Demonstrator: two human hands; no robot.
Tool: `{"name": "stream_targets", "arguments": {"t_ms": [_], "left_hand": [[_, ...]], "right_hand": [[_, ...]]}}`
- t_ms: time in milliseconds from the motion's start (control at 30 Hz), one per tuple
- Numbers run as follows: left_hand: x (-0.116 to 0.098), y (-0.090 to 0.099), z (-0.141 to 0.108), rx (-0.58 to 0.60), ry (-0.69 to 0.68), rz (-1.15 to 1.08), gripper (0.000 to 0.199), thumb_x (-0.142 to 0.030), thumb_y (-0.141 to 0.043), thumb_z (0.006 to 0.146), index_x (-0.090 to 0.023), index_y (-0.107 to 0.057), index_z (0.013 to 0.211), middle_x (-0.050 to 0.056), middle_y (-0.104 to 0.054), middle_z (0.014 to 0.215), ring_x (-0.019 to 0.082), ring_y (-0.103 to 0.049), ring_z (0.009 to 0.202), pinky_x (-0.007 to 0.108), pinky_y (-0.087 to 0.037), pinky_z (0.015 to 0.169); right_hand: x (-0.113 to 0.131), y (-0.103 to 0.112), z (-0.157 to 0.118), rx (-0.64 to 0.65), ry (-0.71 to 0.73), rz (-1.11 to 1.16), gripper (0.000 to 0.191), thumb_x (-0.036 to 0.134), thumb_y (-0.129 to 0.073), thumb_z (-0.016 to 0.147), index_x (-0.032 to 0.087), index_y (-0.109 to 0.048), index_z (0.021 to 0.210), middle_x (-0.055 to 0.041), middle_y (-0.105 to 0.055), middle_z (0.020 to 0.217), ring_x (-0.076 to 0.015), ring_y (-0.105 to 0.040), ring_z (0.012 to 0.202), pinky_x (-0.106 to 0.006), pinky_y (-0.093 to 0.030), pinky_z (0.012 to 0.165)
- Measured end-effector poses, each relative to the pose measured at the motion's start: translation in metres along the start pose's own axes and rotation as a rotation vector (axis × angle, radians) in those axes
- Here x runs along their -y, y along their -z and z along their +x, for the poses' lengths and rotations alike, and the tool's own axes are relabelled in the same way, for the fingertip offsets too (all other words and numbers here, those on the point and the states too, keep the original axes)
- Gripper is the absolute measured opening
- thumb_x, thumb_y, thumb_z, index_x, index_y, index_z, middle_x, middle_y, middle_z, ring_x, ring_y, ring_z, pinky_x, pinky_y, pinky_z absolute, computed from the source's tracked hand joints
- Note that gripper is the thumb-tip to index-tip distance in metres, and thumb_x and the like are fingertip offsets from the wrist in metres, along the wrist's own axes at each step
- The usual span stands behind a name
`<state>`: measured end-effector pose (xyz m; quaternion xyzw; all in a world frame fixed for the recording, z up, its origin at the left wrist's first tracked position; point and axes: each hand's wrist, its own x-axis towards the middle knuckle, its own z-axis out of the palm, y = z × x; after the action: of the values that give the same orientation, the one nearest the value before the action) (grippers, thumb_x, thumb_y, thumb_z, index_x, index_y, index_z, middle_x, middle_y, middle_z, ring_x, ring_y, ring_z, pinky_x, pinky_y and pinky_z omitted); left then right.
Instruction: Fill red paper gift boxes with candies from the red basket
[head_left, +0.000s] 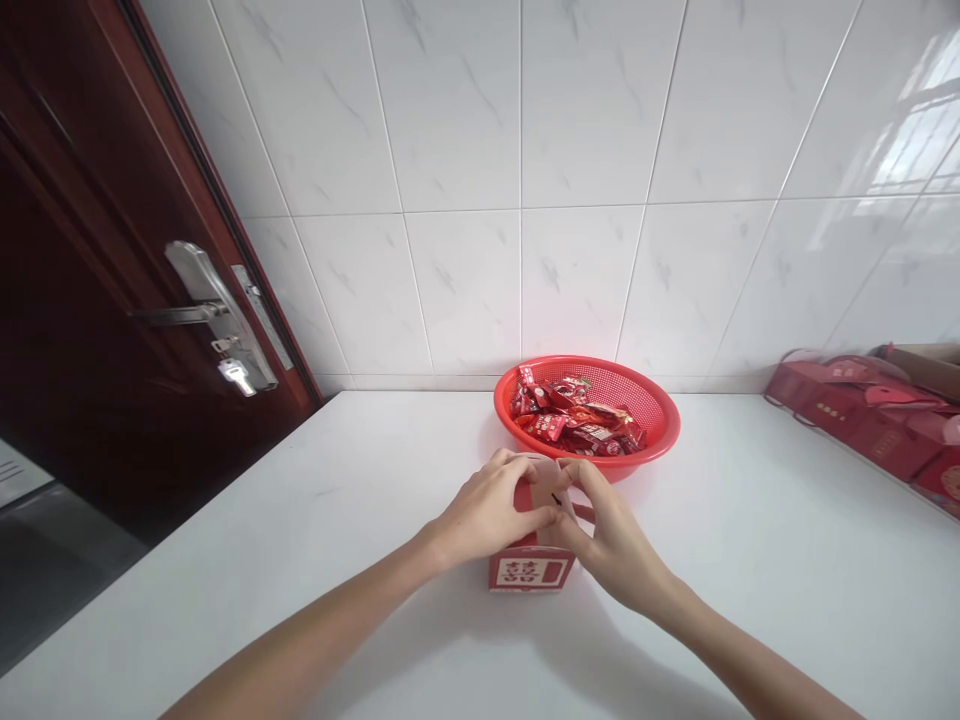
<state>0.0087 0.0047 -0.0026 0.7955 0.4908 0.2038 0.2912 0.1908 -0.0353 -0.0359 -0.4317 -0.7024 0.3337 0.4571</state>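
A small red paper box (527, 571) with a white label and red characters stands on the white table, its top flaps raised. My left hand (487, 508) grips the flaps from the left, thumb and fingers curled round them. From the right, my right hand (609, 530) pinches the flaps, its thumb close to the left thumb. Part of the box top is hidden by the hands. Just behind the box sits a red plastic basket (664, 425) holding several red-wrapped sweets (592, 436).
Several red boxes (874, 415) stand in a row on the right of the white table (300, 520). A tiled wall (465, 290) runs behind it. At the left is a dark red door (82, 230) with a metal handle (180, 314) and hanging keys (237, 375).
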Motion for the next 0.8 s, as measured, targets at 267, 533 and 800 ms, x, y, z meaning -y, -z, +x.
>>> {"name": "stream_targets", "arguments": {"t_ms": [267,533,800], "left_hand": [[0.017,0.024,0.0,0.07,0.097,-0.395,0.039,-0.026,-0.047,0.071,-0.02,-0.069,0.102,0.006,-0.064,0.137,0.026,-0.061,0.111,0.034,-0.05,0.089],[0.03,0.038,-0.017,0.212,0.204,-0.847,0.07,-0.019,-0.052,0.055,-0.019,-0.073,0.122,0.006,-0.074,0.12,0.021,-0.063,0.086,0.028,-0.045,0.069],[0.047,0.035,-0.014,0.147,0.218,-1.004,0.065,-0.015,-0.054,0.054,-0.019,-0.079,0.114,0.006,-0.075,0.121,0.024,-0.064,0.094,0.028,-0.048,0.073]], "right_hand": [[0.005,-0.002,-0.005,-0.016,-0.008,-0.023,0.01,0.024,-0.045,0.089,0.025,-0.044,0.099,-0.0037,-0.057,0.105,-0.0182,-0.058,0.092,-0.036,-0.057,0.08],[0.005,-0.004,-0.007,0.007,-0.104,0.096,0.014,0.028,-0.05,0.093,0.026,-0.047,0.106,-0.004,-0.058,0.113,-0.0197,-0.061,0.11,-0.029,-0.056,0.077],[0.003,-0.002,-0.006,0.048,-0.073,0.137,0.025,0.043,-0.057,0.096,0.027,-0.05,0.113,-0.0058,-0.058,0.122,-0.021,-0.06,0.117,-0.036,-0.056,0.095]]}}
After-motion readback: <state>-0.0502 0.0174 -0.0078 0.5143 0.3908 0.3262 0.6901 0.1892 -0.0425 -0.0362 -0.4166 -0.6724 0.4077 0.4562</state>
